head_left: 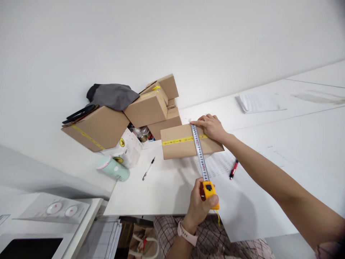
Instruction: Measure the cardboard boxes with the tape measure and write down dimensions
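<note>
1. Done: we had the tape measure (203,167) drawn across the box (182,149) on the table (159,198).
2. Our left hand (201,201) clamped it; our right hand (211,126), fingers apart, pressed its end.
3. Not yet retracted.

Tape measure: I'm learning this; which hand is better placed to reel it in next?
Left hand, probably: it grips the case; the right hand touches the blade over the box.

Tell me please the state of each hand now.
Left hand: closed, holding the tape measure.
Right hand: on the box, at the blade end; grip unclear.
</note>
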A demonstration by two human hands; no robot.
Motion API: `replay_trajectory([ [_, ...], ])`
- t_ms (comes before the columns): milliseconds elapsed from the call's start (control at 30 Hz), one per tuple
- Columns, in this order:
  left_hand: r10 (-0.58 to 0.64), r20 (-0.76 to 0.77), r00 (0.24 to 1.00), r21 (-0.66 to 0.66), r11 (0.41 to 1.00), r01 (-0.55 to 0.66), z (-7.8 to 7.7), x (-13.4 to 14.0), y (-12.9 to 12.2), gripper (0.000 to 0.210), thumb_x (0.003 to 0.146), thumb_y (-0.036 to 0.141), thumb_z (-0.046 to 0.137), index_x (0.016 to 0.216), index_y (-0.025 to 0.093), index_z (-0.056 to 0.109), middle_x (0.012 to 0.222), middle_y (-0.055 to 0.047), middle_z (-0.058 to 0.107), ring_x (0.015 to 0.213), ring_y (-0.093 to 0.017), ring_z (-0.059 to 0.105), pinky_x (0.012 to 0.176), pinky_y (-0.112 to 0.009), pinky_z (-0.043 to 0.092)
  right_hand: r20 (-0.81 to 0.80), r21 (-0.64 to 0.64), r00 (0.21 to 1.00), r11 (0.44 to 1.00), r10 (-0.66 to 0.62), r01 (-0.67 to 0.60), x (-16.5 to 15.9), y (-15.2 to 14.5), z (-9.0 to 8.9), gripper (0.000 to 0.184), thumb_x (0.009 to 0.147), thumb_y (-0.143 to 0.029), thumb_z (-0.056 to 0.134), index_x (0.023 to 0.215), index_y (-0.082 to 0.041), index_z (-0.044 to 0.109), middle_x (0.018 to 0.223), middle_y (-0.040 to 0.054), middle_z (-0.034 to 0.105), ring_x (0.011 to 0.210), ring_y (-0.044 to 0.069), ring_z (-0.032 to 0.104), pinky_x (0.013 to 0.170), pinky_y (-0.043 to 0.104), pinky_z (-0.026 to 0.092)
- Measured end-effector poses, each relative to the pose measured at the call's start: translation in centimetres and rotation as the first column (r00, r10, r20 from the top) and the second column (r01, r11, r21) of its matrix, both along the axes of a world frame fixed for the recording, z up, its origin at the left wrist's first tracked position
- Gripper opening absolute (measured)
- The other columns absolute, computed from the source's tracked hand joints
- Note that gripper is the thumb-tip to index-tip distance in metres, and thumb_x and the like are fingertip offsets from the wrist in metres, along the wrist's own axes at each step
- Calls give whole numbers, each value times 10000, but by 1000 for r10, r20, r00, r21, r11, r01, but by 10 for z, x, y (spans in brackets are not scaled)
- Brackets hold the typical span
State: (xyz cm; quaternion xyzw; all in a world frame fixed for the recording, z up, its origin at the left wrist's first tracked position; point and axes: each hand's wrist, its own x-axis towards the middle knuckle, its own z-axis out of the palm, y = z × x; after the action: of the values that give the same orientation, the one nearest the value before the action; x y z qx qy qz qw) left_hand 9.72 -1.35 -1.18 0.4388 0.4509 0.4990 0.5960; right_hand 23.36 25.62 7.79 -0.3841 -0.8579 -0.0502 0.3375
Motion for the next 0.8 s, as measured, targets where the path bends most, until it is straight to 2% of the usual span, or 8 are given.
replay_trajectory([
  [800, 1, -62, 998, 13, 1000, 0, -12, 0, -8, 684, 702, 583, 862, 1178, 193, 564, 1027, -43, 657, 794, -122, 581, 691, -232, 511, -15, 13, 999, 999, -30, 31, 0, -13, -1, 499, 1003, -118, 407, 1310, -344, 730, 1127, 100, 710, 958, 274, 490, 806, 401, 302],
])
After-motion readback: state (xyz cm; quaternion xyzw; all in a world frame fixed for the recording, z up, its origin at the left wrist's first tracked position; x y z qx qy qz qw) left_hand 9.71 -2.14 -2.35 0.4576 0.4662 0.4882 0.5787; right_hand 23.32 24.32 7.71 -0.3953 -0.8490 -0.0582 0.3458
